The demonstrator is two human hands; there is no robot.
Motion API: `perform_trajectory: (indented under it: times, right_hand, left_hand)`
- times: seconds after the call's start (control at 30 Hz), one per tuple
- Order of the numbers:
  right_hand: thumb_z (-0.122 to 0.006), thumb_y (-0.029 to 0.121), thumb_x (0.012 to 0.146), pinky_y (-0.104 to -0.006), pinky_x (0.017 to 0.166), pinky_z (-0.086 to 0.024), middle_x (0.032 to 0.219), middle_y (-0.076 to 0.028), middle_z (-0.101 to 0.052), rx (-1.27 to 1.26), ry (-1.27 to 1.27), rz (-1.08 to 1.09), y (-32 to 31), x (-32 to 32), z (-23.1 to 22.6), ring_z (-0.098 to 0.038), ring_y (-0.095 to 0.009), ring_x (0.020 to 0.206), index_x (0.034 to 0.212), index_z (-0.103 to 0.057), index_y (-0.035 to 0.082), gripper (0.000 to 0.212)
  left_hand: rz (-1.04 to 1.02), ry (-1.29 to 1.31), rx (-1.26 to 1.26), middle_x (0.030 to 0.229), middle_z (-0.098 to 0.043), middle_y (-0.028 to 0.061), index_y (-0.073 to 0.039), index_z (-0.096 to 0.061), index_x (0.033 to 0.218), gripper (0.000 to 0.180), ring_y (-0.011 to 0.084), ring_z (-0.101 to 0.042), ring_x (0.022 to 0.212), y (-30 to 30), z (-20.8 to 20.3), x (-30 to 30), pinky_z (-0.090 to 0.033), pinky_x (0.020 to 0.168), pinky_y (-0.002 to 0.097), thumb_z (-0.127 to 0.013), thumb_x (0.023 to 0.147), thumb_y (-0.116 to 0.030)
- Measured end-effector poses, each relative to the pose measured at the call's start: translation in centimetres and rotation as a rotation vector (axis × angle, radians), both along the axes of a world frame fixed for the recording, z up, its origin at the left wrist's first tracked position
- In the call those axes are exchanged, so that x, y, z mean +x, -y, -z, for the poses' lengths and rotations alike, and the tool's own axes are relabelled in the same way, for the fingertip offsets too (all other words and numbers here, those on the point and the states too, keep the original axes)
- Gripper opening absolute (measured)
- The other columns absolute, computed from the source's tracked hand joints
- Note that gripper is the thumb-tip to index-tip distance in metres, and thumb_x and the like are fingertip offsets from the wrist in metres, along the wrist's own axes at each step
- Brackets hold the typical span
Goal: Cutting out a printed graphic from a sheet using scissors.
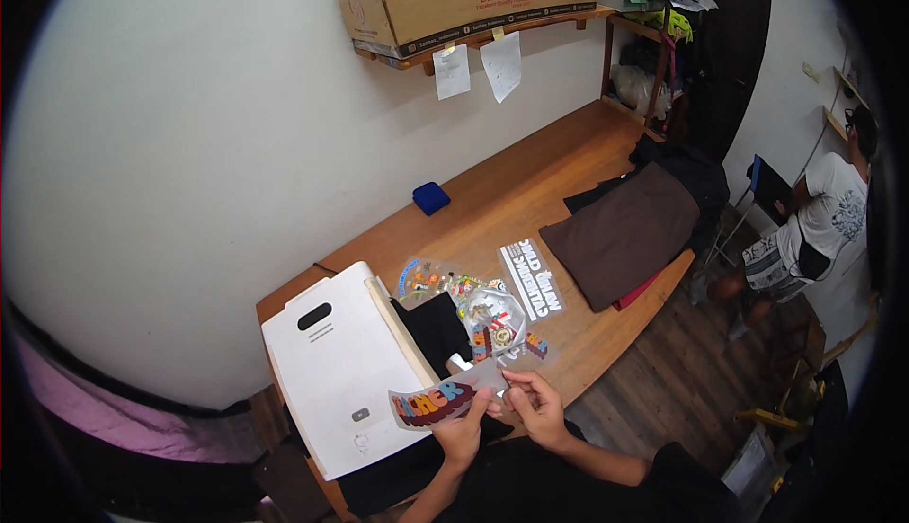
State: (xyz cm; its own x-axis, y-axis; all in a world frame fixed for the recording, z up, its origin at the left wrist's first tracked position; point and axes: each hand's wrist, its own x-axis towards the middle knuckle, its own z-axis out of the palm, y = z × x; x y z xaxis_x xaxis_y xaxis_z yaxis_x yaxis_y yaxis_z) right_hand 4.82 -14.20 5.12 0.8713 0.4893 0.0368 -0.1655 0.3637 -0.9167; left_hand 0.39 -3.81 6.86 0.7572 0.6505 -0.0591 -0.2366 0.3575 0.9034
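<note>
A strip of translucent transfer film [434, 404] with a curved multicoloured lettering print is held up over the table's near edge. My left hand [461, 433] grips it from below, thumb on top, beside the print. At the strip's right end my right hand [540, 413] is closed in a pinch, its fingertips close to those of the left. Just beyond the hands sits a clear round dish [494, 313] with small mixed items in it. More printed film sheets [424, 279] lie around the dish, and a film with white lettering [531, 279] lies farther right.
A white heat-press-like machine [346, 362] stands at the left on the wooden table [502, 211], black cloth [436, 332] beside it. Farther back are a folded blue cloth [431, 198] and stacked dark garments [630, 230]. A cardboard box [492, 2] rests on the shelf; another person [828, 211] stands right.
</note>
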Motion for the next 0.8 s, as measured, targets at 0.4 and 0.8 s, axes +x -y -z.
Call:
perform_trajectory:
  times: [0.4,0.8]
  right_hand:
    - [-0.045,0.005,0.087,-0.0136,0.058,-0.037,0.086,-0.003,-0.054,-0.014,0.021,0.001,-0.1,-0.2,-0.9,-0.048,-0.001,0.069,0.112,-0.046,-0.001,0.026]
    - [-0.045,0.008,0.087,-0.0136,0.05,-0.031,0.074,0.001,-0.05,-0.002,0.01,-0.025,0.2,0.1,-0.6,-0.04,0.0,0.059,0.112,-0.047,0.0,0.026]
  left_hand:
    - [0.015,0.031,0.009,0.072,-0.059,0.0112,0.007,-0.053,0.088,0.015,0.0146,-0.058,0.057,0.0,-0.2,0.0,-0.05,0.052,0.0232,-0.06,0.075,0.003]
    - [0.0,0.001,0.014,0.071,-0.059,0.0105,0.007,-0.054,0.087,0.013,0.0139,-0.058,0.057,0.0,-0.1,-0.1,-0.049,0.052,0.0228,-0.06,0.076,0.002]
